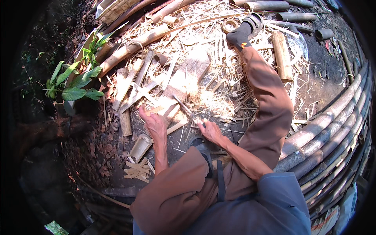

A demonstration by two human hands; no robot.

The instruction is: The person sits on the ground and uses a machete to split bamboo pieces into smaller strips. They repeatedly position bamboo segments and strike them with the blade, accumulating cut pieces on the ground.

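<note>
Our left hand point(153, 124) closes on a split bamboo strip point(166, 112), while our right hand point(209, 130) spreads open beside the shavings point(211, 102). We do best gripping the strip firmly, fingers clear of its sharp edges.

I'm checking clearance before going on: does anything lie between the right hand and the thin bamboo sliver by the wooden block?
Nothing visible does. The right hand is already at the near end of the thin bamboo sliver; the left hand rests apart, on the wooden block.

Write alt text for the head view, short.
Seen from above, a person sits on the ground among bamboo shavings, left hand gripping a split bamboo strip and right hand reaching into the shavings. Whole bamboo poles lie stacked to the right, a leafy plant left.
</note>
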